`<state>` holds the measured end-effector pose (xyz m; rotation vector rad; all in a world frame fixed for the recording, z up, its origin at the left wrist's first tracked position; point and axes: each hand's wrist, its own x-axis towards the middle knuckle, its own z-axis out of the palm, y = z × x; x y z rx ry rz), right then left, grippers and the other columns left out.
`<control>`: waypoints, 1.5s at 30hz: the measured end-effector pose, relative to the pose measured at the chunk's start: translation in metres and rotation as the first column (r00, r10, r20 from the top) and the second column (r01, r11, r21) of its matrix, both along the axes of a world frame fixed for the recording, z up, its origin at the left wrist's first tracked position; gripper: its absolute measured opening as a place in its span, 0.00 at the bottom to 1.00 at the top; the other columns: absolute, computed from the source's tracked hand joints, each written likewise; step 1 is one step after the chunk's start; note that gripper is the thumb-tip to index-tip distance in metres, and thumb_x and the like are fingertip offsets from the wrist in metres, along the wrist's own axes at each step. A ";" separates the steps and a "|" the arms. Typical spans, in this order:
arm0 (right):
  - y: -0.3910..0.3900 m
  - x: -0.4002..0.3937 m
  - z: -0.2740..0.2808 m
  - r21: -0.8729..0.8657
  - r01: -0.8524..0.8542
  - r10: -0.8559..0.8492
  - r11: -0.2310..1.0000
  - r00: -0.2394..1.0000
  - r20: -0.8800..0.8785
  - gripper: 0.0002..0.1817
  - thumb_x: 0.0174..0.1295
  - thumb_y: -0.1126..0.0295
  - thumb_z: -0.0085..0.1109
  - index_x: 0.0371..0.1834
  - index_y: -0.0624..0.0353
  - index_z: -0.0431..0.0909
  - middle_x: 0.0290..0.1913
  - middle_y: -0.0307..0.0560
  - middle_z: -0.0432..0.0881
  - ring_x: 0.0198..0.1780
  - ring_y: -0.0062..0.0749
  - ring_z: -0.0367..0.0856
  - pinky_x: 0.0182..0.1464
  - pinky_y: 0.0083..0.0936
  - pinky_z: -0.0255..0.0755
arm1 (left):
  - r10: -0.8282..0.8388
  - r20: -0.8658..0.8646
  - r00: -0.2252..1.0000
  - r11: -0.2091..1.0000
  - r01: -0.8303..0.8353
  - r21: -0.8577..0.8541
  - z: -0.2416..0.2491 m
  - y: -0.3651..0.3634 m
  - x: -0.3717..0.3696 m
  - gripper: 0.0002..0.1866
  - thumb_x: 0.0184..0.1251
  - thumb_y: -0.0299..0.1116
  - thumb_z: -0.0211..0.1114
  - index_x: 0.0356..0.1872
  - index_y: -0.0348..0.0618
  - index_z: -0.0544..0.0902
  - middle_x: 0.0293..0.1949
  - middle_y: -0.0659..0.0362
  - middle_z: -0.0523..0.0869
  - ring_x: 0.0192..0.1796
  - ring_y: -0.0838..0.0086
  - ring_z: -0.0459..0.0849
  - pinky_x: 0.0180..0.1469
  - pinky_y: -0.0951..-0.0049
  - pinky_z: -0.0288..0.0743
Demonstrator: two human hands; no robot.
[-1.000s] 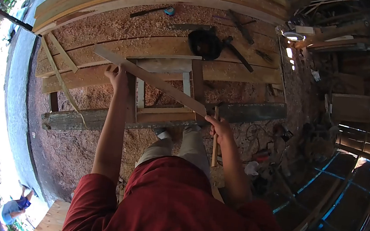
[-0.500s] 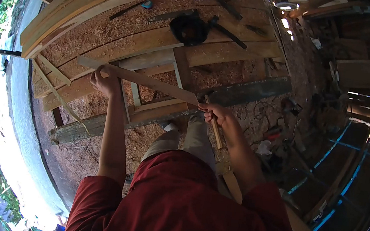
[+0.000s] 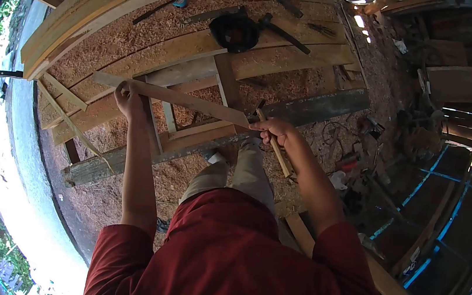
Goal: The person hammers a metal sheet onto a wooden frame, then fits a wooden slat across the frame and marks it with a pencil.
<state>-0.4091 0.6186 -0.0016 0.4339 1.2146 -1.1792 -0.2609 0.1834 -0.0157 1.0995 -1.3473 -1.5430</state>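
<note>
A long, thin wooden board [image 3: 188,101] with a slanted end lies across in front of me, above a wooden frame [image 3: 200,130]. My left hand [image 3: 129,99] is closed on the board toward its left end, fingers over the edge. My right hand [image 3: 276,131] is closed around a wooden-handled tool [image 3: 279,156] that looks like a hammer; its small dark head points away from me. The fingertips of that same hand touch the board's right end, so both are in its grip. Part of the tool's handle is hidden by the fingers.
Wood shavings cover the planks and ground. A black bag-like object [image 3: 233,31], a hammer-like tool [image 3: 285,35], a blue tape measure [image 3: 180,2] and pliers [image 3: 322,29] lie farther off. Long beams [image 3: 87,17] are stacked at upper left. A weathered plank [image 3: 317,107] crosses before my feet.
The board and both hands have shifted slightly up and left in view, along with the surroundings. The tool in my right hand has tilted a little; both grips stay the same.
</note>
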 end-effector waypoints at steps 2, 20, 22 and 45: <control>0.001 0.002 0.001 -0.012 0.023 -0.023 1.000 1.000 -0.011 0.18 0.60 0.70 0.79 0.42 0.52 0.74 0.28 0.28 0.73 0.22 0.11 0.67 0.22 0.16 0.62 | 0.007 -0.014 1.000 0.999 -0.007 0.039 0.004 0.002 0.000 0.16 0.77 0.24 0.64 0.61 0.42 0.74 0.46 0.56 0.82 0.45 0.74 0.84 0.46 0.72 0.83; -0.002 0.022 0.018 -0.088 0.069 -0.078 0.994 0.991 -0.106 0.19 0.61 0.69 0.79 0.39 0.48 0.72 0.26 0.24 0.69 0.21 0.09 0.66 0.22 0.17 0.61 | -0.016 -0.077 0.997 1.000 0.017 0.018 -0.011 -0.005 0.004 0.18 0.77 0.25 0.65 0.63 0.38 0.73 0.50 0.53 0.83 0.49 0.70 0.85 0.51 0.72 0.83; 0.000 0.022 0.013 -0.090 0.087 -0.096 0.992 0.990 -0.098 0.21 0.58 0.68 0.82 0.39 0.48 0.71 0.27 0.27 0.72 0.22 0.11 0.68 0.21 0.17 0.62 | -0.015 -0.091 0.996 0.999 0.018 0.033 -0.008 -0.004 0.004 0.19 0.77 0.25 0.65 0.63 0.38 0.73 0.50 0.53 0.83 0.49 0.70 0.85 0.51 0.72 0.83; 0.001 0.021 0.009 -0.045 0.013 -0.020 0.999 0.989 -0.149 0.19 0.61 0.66 0.80 0.38 0.47 0.72 0.27 0.24 0.68 0.22 0.09 0.67 0.23 0.17 0.61 | -0.072 -0.031 0.997 0.997 0.072 0.028 0.001 0.001 0.005 0.27 0.70 0.24 0.73 0.65 0.41 0.68 0.53 0.47 0.84 0.54 0.67 0.85 0.55 0.70 0.83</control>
